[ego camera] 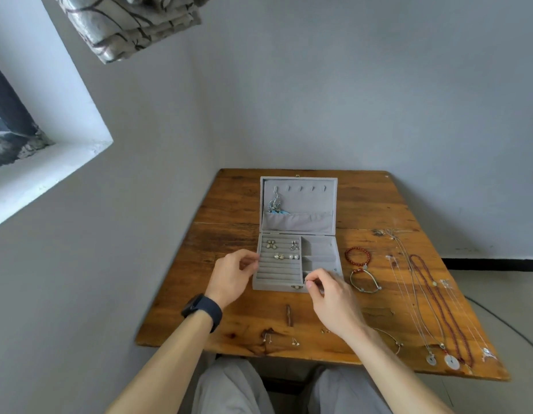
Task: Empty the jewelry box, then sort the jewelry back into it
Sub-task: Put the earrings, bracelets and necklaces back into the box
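Note:
An open grey jewelry box [319,258] stands on the wooden table [229,210], lid upright. Several earrings [281,251] sit in its ring rows, and a chain [274,204] hangs from a lid hook. My left hand [232,274] touches the box's left wall with curled fingers. My right hand [329,294] hovers over the box's front right corner and pinches a tiny piece [308,283]. A red bead bracelet [358,256], a silver bangle [365,280], a long red bead necklace [438,306] and thin chains [414,294] lie to the right.
Small earrings [266,339] and studs [295,342] lie near the table's front edge, with a dark knot [288,315] in the wood. Another bangle [390,339] lies by my right wrist. Walls close the back and left. A cable runs on the floor at right.

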`<state>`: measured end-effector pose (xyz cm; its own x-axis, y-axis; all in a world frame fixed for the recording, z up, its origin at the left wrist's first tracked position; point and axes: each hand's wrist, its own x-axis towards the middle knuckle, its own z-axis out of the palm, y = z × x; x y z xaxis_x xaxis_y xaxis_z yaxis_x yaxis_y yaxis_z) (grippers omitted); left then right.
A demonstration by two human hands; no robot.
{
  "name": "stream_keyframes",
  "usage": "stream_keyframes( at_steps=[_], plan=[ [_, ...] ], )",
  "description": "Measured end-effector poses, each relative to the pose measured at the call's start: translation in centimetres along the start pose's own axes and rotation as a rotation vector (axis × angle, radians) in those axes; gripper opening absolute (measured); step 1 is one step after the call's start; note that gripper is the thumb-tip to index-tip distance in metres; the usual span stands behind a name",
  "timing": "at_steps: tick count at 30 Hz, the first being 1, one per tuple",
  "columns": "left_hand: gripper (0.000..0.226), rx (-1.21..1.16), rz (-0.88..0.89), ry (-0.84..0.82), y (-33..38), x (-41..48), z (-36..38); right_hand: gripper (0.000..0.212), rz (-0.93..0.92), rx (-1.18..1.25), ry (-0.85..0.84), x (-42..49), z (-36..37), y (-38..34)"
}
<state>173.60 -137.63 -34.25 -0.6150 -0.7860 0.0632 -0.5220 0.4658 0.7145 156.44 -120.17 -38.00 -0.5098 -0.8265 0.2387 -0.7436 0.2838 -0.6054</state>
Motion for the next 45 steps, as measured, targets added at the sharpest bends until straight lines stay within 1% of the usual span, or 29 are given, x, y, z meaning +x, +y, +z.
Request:
stream_keyframes(
  at_steps=[3,5,11,13,17,22,25,29,33,38,45],
  plan=[
    [0.01,0.038,-0.034,-0.004,0.2,1.9,0.1,0.007,0.049,0.085,0.003,0.1,0.5,0.7],
    [0.01,0.08,-0.033,-0.018,0.3,2.9,0.4,0.007,0.062,0.119,0.0,0.1,0.7,1.0],
    [0.005,0.227,-0.058,-0.081,0.5,5.0,1.2,0.008,0.027,0.15,0.023,-0.1,0.7,1.3],
    [0.012,0.33,-0.065,-0.093,0.6,5.3,1.4,0.007,0.006,0.148,0.039,-0.2,0.7,1.3],
    [0.014,0.439,-0.043,-0.047,1.1,5.2,1.9,0.008,-0.015,0.139,0.058,-0.3,0.7,1.2],
    [0.012,0.447,-0.04,0.027,1.4,4.7,2.3,0.01,-0.024,0.142,0.063,-0.3,0.6,1.2],
    [0.013,0.556,-0.014,0.094,1.4,4.4,2.7,0.01,-0.024,0.143,0.055,-0.2,0.5,1.2],
    [0.024,0.7,0.052,0.126,1.1,3.9,3.5,0.009,-0.017,0.138,0.049,-0.2,0.4,1.2],
    [0.028,0.647,0.092,0.141,-0.2,2.4,3.6,0.008,-0.02,0.131,0.044,-0.2,0.4,1.0],
    [0.035,0.444,0.1,0.091,-1.8,1.3,3.5,0.007,-0.003,0.125,0.001,0.9,0.3,0.7],
    [0.035,0.301,0.146,0.209,-3.2,-0.4,4.4,0.008,-0.094,-0.016,-0.011,5.2,0.3,-1.2]
  ],
)
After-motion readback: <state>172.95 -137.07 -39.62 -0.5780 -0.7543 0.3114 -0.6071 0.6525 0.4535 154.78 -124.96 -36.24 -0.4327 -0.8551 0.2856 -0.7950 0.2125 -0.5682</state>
